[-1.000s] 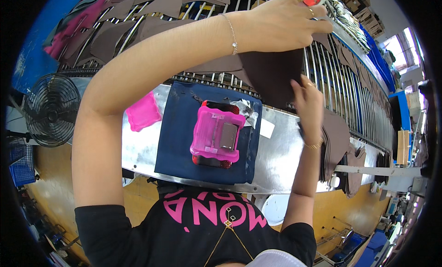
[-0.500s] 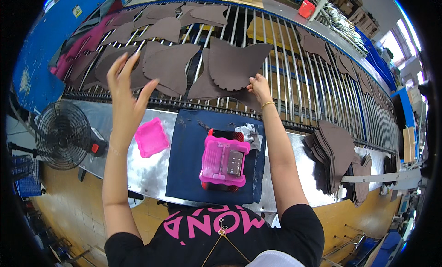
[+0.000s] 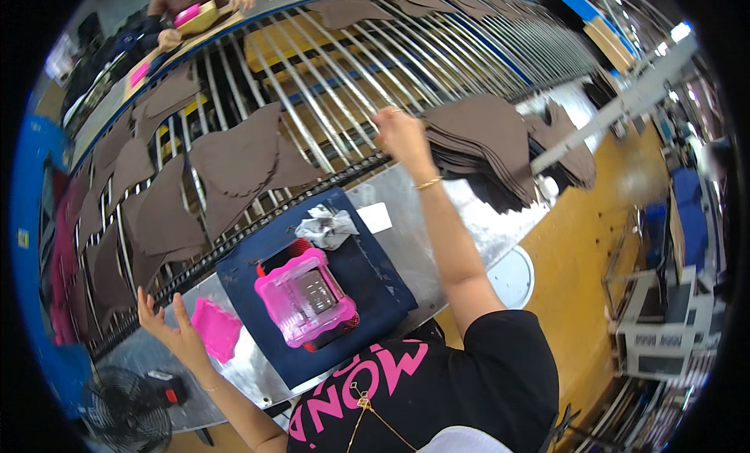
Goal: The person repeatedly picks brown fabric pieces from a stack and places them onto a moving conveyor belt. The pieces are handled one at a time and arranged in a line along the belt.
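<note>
My left hand [image 3: 168, 324] is raised over the metal table's left end with its fingers spread and nothing in it, right beside a flat pink piece [image 3: 215, 329]. My right arm stretches out to the right. My right hand [image 3: 402, 132] is at the left edge of a tall stack of brown cut pieces [image 3: 488, 136]; whether it grips one is hidden. Between my arms a pink plastic box [image 3: 305, 297] sits on a navy mat [image 3: 379, 277], with a crumpled grey cloth [image 3: 328, 226] behind it.
Several brown pieces [image 3: 234, 160] lie spread on the metal roller rack [image 3: 351, 70] beyond the metal table [image 3: 469, 218]. A white card [image 3: 379, 217] lies by the mat. A black fan [image 3: 129, 418] stands lower left. Another person's hands [image 3: 234, 0] work at the far side.
My left hand has come down off the brown pieces on the rack to the pink piece. My right hand has swung right to the stack. The view has turned.
</note>
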A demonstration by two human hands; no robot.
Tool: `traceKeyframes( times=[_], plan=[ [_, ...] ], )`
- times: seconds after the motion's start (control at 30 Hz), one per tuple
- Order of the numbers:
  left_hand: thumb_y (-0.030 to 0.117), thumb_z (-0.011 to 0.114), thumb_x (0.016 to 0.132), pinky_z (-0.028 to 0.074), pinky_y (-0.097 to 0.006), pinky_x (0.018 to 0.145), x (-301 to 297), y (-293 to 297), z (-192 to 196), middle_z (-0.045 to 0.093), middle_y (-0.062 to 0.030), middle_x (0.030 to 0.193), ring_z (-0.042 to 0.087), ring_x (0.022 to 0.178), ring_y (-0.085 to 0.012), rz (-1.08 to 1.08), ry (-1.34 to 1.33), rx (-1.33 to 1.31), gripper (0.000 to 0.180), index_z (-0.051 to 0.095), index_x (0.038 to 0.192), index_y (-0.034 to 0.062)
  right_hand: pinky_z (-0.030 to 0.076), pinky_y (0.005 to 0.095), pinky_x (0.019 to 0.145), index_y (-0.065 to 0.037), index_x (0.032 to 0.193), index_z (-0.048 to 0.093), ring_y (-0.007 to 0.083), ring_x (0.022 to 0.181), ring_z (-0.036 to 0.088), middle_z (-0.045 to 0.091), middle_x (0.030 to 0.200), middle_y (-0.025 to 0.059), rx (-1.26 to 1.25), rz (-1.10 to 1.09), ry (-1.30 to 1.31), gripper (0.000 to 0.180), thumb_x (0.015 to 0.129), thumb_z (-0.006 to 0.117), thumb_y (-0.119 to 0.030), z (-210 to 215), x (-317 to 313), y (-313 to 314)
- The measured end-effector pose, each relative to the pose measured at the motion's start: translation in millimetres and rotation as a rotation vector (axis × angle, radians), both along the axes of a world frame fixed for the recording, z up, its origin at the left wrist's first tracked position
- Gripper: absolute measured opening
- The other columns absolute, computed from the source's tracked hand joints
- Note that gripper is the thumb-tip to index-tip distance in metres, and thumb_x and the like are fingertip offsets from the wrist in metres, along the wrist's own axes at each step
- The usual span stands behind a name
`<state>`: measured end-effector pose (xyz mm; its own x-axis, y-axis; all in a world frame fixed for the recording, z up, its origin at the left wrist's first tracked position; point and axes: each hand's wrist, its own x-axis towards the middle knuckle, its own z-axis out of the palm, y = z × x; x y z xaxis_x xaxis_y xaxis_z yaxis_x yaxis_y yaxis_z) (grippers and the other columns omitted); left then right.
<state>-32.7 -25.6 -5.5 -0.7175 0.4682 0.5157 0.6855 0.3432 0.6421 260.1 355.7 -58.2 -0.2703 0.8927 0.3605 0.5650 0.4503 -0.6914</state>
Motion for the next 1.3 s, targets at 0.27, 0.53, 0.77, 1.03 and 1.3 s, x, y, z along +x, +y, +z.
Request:
traceKeyframes(
  times=[0.27,0.53,0.77,1.03,1.3],
  plan=[
    [0.018,0.062,0.090,0.035,-0.040,0.099,10,32,-5,0.038,-0.0098,0.140,0.042,0.123,-0.0253,-0.121,-0.090,0.057,0.056,0.037,0.139,0.0076,0.052,0.0410,0.075,-0.005,0.092,0.069,0.0325,0.092,0.061,0.066,0.085,0.0137,0.226,-1.110,-0.695,0.043,0.081,0.065,-0.047,6,241,-8],
    [0.020,0.062,0.090,0.035,-0.039,0.099,27,35,-4,0.038,-0.0101,0.139,0.042,0.124,-0.0247,-0.131,-0.129,0.075,0.056,0.037,0.139,0.0077,0.052,0.0459,0.078,0.005,0.097,0.065,0.0411,0.094,0.063,0.063,0.103,0.0252,-0.214,-1.022,-0.582,0.054,0.077,0.071,-0.046,-4,266,9],
    [0.020,0.062,0.090,0.035,-0.040,0.099,24,21,-9,0.039,-0.0102,0.138,0.044,0.122,-0.0245,-0.102,-0.111,0.033,0.056,0.036,0.139,0.0080,0.051,0.0452,0.082,0.000,0.104,0.061,0.0403,0.098,0.061,0.062,0.105,0.0247,-0.177,-1.014,-0.581,0.053,0.073,0.076,-0.042,-2,271,2],
    [0.014,0.065,0.087,0.038,-0.037,0.096,32,27,-3,0.043,-0.0108,0.134,0.045,0.120,-0.0239,-0.164,-0.119,0.081,0.055,0.041,0.135,0.0060,0.052,0.0351,0.046,-0.007,0.122,0.048,0.0326,0.064,0.066,0.063,0.090,0.0228,-0.275,-0.604,-0.350,0.033,0.093,0.052,-0.022,61,225,-11],
    [0.019,0.069,0.084,0.042,-0.034,0.093,55,75,33,0.044,-0.0112,0.128,0.047,0.118,-0.0234,-0.438,-0.216,0.191,0.056,0.046,0.134,0.0067,0.053,0.0231,0.043,-0.004,0.114,0.049,0.0119,0.065,0.062,0.062,0.094,0.0080,0.103,-0.005,0.481,0.031,0.095,0.055,-0.028,145,95,-94]
  ],
)
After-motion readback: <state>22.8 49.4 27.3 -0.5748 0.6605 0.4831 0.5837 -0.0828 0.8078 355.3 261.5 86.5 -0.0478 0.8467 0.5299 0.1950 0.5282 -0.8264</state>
